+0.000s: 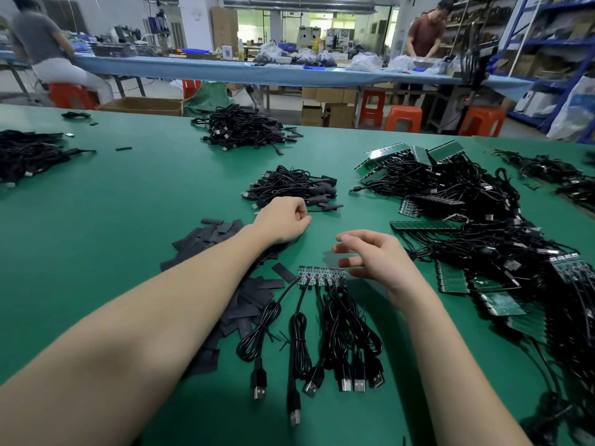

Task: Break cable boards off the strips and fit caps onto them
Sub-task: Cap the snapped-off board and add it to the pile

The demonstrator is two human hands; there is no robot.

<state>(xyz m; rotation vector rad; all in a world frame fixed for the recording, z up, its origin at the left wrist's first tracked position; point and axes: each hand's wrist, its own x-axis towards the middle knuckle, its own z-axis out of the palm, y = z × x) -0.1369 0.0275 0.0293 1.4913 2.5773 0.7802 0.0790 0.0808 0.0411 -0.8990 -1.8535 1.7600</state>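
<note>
Left hand [283, 222] is sitting loosely curled at about 11 o'clock from the board strip [322, 275], gripping nothing as far as I can see. Right hand [375, 260] is hovering at 2 o'clock of the strip, fingers relaxed and released. Caps pile [238, 294] is lying at 9 o'clock.

We can't tell if left hand [283, 220] pinches anything, fingertips curl under; caps [206, 239] beneath forearm partly hidden.
</note>
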